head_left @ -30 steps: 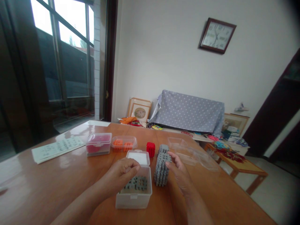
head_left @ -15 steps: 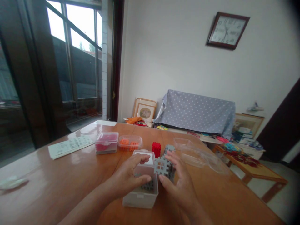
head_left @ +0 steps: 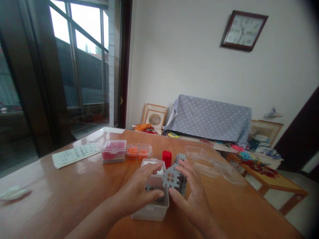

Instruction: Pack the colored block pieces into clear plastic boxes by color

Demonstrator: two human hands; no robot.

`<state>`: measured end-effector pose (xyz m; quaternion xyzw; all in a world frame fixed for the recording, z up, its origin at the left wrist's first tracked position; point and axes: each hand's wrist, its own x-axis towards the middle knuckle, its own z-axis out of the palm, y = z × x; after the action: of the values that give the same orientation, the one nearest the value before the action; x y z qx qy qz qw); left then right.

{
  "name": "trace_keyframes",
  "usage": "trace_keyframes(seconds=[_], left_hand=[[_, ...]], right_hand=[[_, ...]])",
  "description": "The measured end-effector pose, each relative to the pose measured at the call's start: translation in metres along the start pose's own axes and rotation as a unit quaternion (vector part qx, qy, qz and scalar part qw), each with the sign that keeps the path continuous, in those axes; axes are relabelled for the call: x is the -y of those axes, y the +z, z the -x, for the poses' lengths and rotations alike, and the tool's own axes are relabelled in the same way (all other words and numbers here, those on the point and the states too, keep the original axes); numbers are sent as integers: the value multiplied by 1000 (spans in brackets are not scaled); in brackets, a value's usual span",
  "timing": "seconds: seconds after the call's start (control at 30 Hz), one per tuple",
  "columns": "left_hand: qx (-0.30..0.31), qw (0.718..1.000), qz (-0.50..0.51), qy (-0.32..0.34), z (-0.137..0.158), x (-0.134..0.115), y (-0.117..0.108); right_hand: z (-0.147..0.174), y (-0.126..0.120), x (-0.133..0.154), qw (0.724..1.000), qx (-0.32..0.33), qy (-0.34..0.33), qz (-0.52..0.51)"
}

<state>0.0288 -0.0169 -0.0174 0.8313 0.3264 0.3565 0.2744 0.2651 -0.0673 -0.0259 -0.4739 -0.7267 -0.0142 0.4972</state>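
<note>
My right hand (head_left: pixel 195 194) has its thumb and fingers around a structure of grey interlocking building blocks (head_left: pixel 171 178). A panel with a small four-pane window faces me at its left side, and the structure reaches back behind my fingers. Over the open clear plastic box (head_left: pixel 149 214), my left hand (head_left: pixel 138 186) hovers with thumb and fingers apart, nothing between them. Grey pieces lie inside the box, partly hidden by that hand. A red block cube (head_left: pixel 166 158) stands just behind the box.
A lidded box with pink-red contents (head_left: pixel 114 151) and a clear tub of orange pieces (head_left: pixel 139 151) stand further back left. Written paper sheets (head_left: pixel 76 155) lie beside them. Clear plastic trays (head_left: pixel 206 166) are on the right of the wooden table (head_left: pixel 82 199).
My left hand has shifted slightly to the right, its thumb closer to the grey structure. The right hand stays around the structure almost unmoved.
</note>
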Motion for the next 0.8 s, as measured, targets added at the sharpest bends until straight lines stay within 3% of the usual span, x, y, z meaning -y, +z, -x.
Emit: trace_keyframes(seconds=[0.2, 0.37, 0.53, 0.8], left_hand=[[8, 999, 2, 32, -1, -9, -1], [5, 1000, -28, -4, -2, -7, -7], [5, 991, -110, -74, -5, 2, -19], [113, 960, -228, -117, -15, -19, -25]], right_hand=[[-1, 3, 6, 1000, 11, -4, -14], [0, 4, 3, 999, 27, 17, -38], [1, -2, 1, 992, -37, 80, -95], [0, -7, 2, 978, -133, 107, -124]])
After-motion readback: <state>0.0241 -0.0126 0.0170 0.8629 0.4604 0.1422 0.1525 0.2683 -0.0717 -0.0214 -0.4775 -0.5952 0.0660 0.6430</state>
